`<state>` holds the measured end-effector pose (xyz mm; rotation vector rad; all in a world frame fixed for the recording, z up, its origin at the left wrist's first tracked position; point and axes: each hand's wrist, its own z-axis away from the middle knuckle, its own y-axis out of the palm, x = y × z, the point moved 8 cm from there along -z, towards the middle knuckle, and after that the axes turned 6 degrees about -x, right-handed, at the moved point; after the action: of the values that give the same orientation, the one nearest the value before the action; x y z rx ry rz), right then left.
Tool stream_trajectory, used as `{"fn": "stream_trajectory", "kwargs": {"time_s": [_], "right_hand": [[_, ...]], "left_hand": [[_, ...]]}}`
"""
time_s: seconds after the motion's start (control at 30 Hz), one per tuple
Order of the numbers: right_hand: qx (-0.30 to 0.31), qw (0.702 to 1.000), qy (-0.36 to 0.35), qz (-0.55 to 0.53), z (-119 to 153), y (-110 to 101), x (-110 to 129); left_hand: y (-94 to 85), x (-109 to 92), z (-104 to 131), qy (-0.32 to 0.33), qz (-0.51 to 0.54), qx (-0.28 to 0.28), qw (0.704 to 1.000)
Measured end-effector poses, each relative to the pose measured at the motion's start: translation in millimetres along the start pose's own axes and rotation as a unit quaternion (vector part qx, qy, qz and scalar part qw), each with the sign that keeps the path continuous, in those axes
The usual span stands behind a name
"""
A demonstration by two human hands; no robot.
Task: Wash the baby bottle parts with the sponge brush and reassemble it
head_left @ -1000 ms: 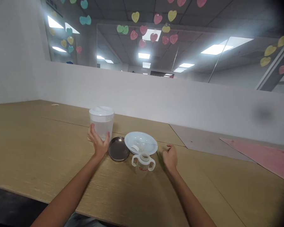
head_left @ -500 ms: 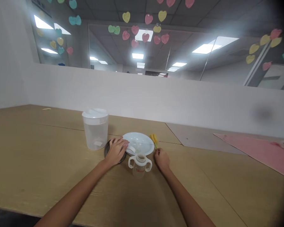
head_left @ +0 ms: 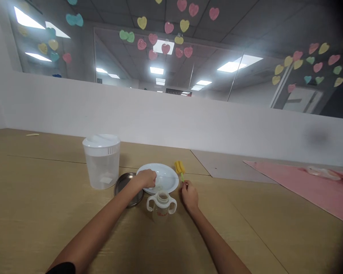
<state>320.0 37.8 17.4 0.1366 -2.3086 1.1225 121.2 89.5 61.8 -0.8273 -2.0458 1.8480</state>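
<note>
My right hand [head_left: 190, 196] is closed round the green stem of a bottle brush with a yellow sponge head [head_left: 179, 167], which points away from me beside the plate. My left hand [head_left: 147, 179] reaches over the left side of a white plate [head_left: 171, 186], its fingers closed on a small white plastic piece [head_left: 152, 185] that they partly hide. Between the hands and nearer to me stands a clear baby bottle [head_left: 161, 207], upright and uncapped, with a white two-handled collar. Under my left forearm lies a round dark metal tray [head_left: 121, 184], partly covered.
A translucent bucket with a white lid [head_left: 102, 163] stands left of the tray. On the right, a pink mat [head_left: 297, 186] lies over a grey sheet [head_left: 225, 163]. A white wall [head_left: 160, 121] with windows above it borders the table's far side.
My left hand has moved from above the metal tray to the plate, and its spread fingers have closed. The right hand still grips the brush. The view has shifted slightly to the right.
</note>
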Motion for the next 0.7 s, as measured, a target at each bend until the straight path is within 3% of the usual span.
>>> {"fn": "stream_trajectory", "kwargs": {"time_s": [0.3, 0.53, 0.7], "right_hand": [[0.025, 0.999, 0.01, -0.016, -1, 5, 0], [0.023, 0.998, 0.014, -0.051, -1, 5, 0], [0.012, 0.996, 0.03, -0.08, 0, 4, -1]], "left_hand": [[17.0, 0, -3, 0.002, 0.054, 0.038, 0.998], [1.7, 2, -7, 0.005, 0.137, -0.046, 0.989], [-13.0, 9, -13, -0.012, 0.231, -0.128, 0.964]]}}
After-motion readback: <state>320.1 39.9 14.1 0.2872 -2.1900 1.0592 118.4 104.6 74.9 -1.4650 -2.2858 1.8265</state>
